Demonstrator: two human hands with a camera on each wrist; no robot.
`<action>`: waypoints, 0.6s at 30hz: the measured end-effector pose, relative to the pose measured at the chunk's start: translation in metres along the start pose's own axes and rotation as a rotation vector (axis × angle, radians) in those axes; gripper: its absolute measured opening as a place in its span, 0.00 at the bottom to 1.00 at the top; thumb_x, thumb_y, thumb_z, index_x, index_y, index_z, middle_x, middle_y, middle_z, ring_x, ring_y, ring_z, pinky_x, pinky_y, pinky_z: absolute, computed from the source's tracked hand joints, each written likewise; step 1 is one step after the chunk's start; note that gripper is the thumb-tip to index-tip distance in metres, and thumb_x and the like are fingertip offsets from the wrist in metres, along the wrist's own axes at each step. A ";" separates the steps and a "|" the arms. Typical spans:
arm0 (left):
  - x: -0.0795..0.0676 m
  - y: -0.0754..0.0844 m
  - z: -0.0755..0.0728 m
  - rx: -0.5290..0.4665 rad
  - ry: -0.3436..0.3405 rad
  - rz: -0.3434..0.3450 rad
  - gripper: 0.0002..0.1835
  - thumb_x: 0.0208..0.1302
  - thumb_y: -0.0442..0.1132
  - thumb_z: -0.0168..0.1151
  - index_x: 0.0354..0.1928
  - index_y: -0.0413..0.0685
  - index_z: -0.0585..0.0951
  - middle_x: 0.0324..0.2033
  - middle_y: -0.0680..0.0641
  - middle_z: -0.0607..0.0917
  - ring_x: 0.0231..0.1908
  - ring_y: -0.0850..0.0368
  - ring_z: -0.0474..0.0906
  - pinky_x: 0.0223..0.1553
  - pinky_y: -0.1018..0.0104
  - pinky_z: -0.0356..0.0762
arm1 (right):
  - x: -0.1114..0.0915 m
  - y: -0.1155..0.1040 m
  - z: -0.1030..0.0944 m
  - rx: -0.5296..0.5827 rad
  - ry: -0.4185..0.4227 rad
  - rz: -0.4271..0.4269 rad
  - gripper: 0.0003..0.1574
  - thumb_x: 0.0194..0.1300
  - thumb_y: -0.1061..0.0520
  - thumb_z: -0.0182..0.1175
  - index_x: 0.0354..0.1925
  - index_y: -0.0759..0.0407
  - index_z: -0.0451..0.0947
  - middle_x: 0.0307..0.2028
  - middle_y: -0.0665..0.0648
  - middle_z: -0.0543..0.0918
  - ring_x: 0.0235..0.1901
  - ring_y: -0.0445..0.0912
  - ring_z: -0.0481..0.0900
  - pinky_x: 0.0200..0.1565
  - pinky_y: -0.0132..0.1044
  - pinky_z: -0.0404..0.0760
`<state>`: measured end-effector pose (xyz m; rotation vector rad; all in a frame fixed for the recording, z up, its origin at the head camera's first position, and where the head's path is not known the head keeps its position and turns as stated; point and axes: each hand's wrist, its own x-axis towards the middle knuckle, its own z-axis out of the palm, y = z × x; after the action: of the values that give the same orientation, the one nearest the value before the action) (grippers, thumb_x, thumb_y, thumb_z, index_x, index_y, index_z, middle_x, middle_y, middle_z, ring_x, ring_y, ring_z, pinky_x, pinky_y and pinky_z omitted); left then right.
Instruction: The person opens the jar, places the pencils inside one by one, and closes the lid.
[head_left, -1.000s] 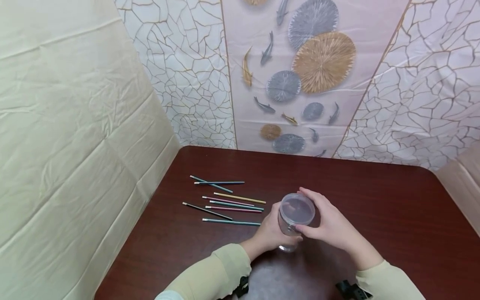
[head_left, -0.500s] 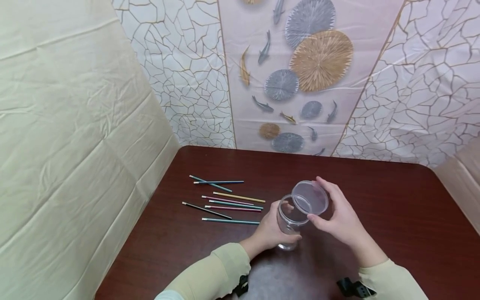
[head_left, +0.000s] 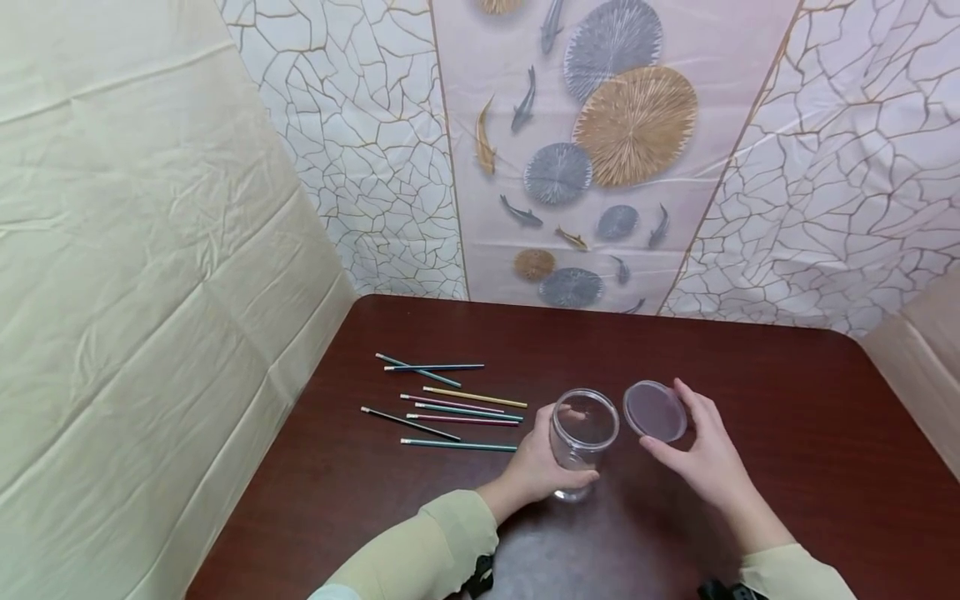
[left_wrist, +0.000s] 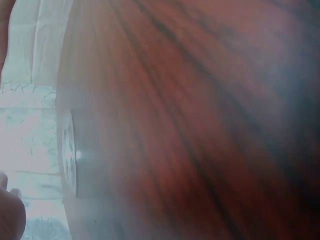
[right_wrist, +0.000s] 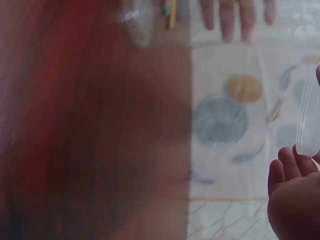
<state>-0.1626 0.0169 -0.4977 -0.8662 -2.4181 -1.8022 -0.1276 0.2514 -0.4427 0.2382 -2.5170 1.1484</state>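
Observation:
A clear plastic jar [head_left: 585,433] with its mouth uncovered stands slightly tilted in my left hand [head_left: 536,462], whose fingers and thumb wrap its side. To the right of it, my right hand [head_left: 701,450] pinches a round translucent lid [head_left: 655,411] by the edge, between thumb and fingers. Lid and jar are apart. In the right wrist view the lid [right_wrist: 309,117] shows edge-on above the fingers at the right border. The left wrist view catches the jar's base [left_wrist: 70,152] edge-on, with part of a hand at the lower left.
Several pencils lie on the dark red-brown table [head_left: 787,417] left of the jar, among them a yellow pencil [head_left: 475,397], a black pencil [head_left: 410,423] and a teal pencil [head_left: 457,445]. A patterned cloth [head_left: 630,167] hangs behind the table, a cream cloth [head_left: 150,292] at the left.
My right hand has lifted the lid off the jar and carried it to the right, uncovering the mouth. My left hand keeps its grip on the jar in nearly the same place.

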 end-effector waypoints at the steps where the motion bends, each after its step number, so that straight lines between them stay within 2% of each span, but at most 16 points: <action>1: 0.000 -0.001 0.000 -0.003 -0.005 0.000 0.47 0.40 0.38 0.78 0.61 0.57 0.59 0.54 0.56 0.76 0.52 0.63 0.74 0.54 0.69 0.68 | -0.002 0.004 0.000 -0.017 -0.002 0.013 0.57 0.45 0.60 0.74 0.68 0.69 0.55 0.56 0.69 0.64 0.52 0.56 0.65 0.46 0.13 0.54; 4: 0.000 -0.001 -0.001 -0.011 -0.010 -0.004 0.47 0.40 0.38 0.78 0.61 0.56 0.59 0.52 0.59 0.77 0.50 0.66 0.74 0.54 0.69 0.68 | -0.006 0.014 0.000 -0.057 -0.013 0.044 0.57 0.46 0.57 0.74 0.67 0.70 0.55 0.56 0.71 0.63 0.53 0.60 0.64 0.49 0.17 0.54; 9: 0.001 -0.001 -0.001 -0.017 -0.013 -0.019 0.48 0.39 0.38 0.78 0.62 0.56 0.59 0.52 0.59 0.77 0.51 0.67 0.73 0.55 0.68 0.67 | -0.011 0.027 0.001 -0.093 -0.029 0.066 0.57 0.47 0.54 0.74 0.67 0.70 0.55 0.57 0.71 0.63 0.55 0.61 0.63 0.53 0.25 0.57; 12: 0.001 -0.001 -0.001 -0.017 -0.014 -0.032 0.48 0.39 0.38 0.78 0.63 0.55 0.60 0.52 0.59 0.77 0.51 0.67 0.73 0.55 0.68 0.67 | -0.013 0.034 0.002 -0.093 -0.042 0.076 0.58 0.47 0.53 0.74 0.67 0.71 0.54 0.57 0.72 0.62 0.55 0.62 0.62 0.56 0.39 0.61; 15: 0.002 -0.001 -0.001 -0.018 -0.019 -0.043 0.48 0.39 0.38 0.78 0.63 0.52 0.60 0.52 0.58 0.77 0.51 0.67 0.74 0.55 0.69 0.67 | -0.015 0.043 0.003 -0.097 -0.060 0.089 0.58 0.47 0.53 0.74 0.67 0.73 0.54 0.57 0.74 0.62 0.56 0.64 0.61 0.53 0.54 0.62; 18: 0.002 -0.002 -0.001 -0.024 -0.023 -0.050 0.47 0.39 0.38 0.78 0.62 0.50 0.60 0.52 0.57 0.77 0.51 0.66 0.74 0.55 0.69 0.67 | -0.017 0.051 0.005 -0.099 -0.073 0.086 0.58 0.46 0.53 0.74 0.66 0.74 0.54 0.56 0.75 0.62 0.55 0.66 0.60 0.50 0.60 0.61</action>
<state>-0.1659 0.0166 -0.4987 -0.8403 -2.4593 -1.8523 -0.1287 0.2811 -0.4880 0.1503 -2.6628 1.0610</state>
